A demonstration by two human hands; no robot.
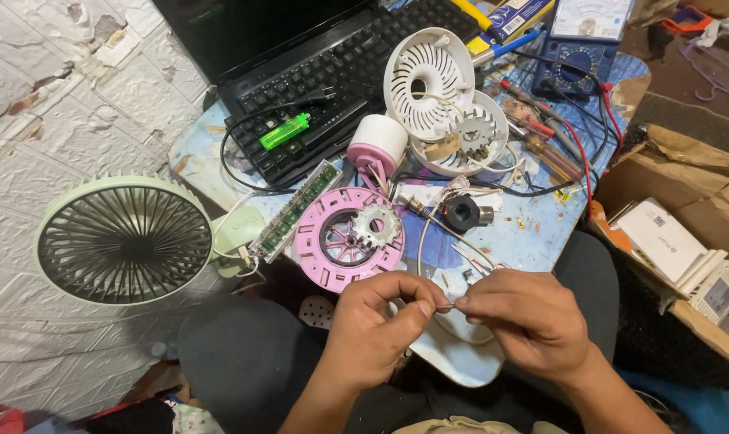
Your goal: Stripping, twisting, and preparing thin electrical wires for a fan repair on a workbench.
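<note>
Thin white wire (447, 306) at lower centre of the frame, pinched between left hand (380, 315) and right hand (525, 315), fingertips pressed together on its bare end, seemingly to steady it. Just above, pink round fan housing (344, 241) with grey gear (375, 225) on small blue table (533, 233); pale green fan (123, 239) at left.

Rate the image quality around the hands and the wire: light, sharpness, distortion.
Head view: even, soft light with only faint shadows; the left hand and right hand are sharp, though the thin wire pinched between them is barely resolved; slight glare on the green lighter; wide-angle bending shows at the edges, near the green fan; the lower corners fall dark.
</note>
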